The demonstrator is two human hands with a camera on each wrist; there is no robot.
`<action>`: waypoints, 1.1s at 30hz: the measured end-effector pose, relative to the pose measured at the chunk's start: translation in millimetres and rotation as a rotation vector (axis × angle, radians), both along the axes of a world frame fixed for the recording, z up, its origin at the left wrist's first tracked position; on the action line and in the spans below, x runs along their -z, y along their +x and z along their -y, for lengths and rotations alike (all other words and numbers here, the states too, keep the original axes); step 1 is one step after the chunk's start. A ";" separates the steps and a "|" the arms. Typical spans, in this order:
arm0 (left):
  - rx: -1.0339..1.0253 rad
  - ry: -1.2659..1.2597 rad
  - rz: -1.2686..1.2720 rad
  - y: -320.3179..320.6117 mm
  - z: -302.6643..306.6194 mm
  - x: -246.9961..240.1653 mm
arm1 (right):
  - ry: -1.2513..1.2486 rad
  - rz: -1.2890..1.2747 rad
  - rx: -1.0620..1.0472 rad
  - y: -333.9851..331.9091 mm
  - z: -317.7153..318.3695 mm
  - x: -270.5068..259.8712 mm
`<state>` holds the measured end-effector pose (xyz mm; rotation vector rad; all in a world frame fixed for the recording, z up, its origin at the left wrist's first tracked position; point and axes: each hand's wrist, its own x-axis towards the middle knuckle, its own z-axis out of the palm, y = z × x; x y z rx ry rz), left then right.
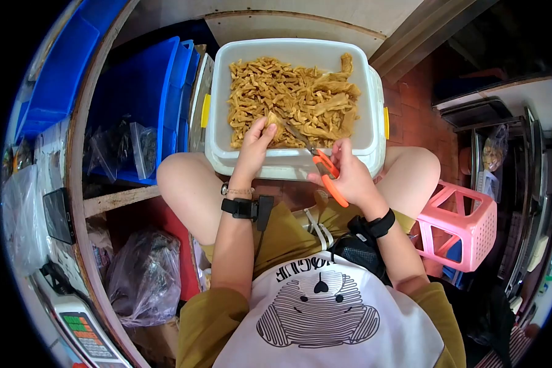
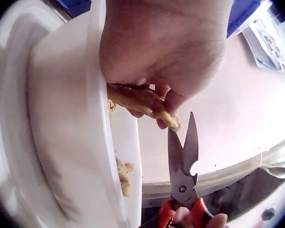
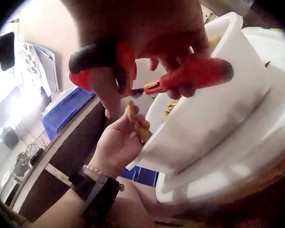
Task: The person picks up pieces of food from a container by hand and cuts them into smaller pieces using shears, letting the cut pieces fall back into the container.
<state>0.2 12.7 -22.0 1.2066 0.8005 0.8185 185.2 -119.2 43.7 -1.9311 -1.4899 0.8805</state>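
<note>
My left hand [image 1: 256, 148] pinches a golden-brown, wrinkled food strip [image 1: 275, 123] between thumb and fingers over a white plastic tub [image 1: 218, 122]. In the left wrist view the end of the strip [image 2: 149, 103] sticks out past the fingertips. My right hand [image 1: 352, 176] grips orange-handled scissors [image 1: 326, 167], fingers around the handles. Their blades [image 2: 183, 159] stand apart, one tip right at the strip's end. Many similar cut pieces [image 1: 270, 80] fill the tub, with longer, bunched pieces [image 1: 334, 101] on its right side.
The tub sits on a larger white container with yellow clips [image 1: 205, 110] between my knees. Blue bins [image 1: 165, 104] stand on a shelf at left, above a plastic bag [image 1: 144, 276]. A digital scale [image 1: 83, 328] is at lower left, a pink stool [image 1: 463, 227] at right.
</note>
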 end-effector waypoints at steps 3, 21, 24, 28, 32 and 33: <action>0.016 0.005 0.010 -0.5 0.1 1.2 | -0.025 0.010 -0.030 -0.7 0.1 0.1; 0.195 0.098 -0.069 -0.9 0.8 -3.4 | -0.098 -0.066 -0.077 -1.9 -2.7 3.9; 0.205 0.138 -0.076 -0.2 0.3 -0.2 | -0.101 -0.063 -0.099 -3.1 -2.2 5.3; 0.198 0.167 -0.102 -0.9 -2.1 5.5 | -0.158 -0.067 -0.076 -7.5 -3.9 -1.3; 0.178 0.154 -0.072 0.3 0.5 0.0 | -0.043 -0.036 -0.078 -6.1 -1.6 11.2; 0.101 0.090 -0.063 0.0 0.7 -0.2 | -0.045 -0.032 -0.056 -4.6 -1.4 11.5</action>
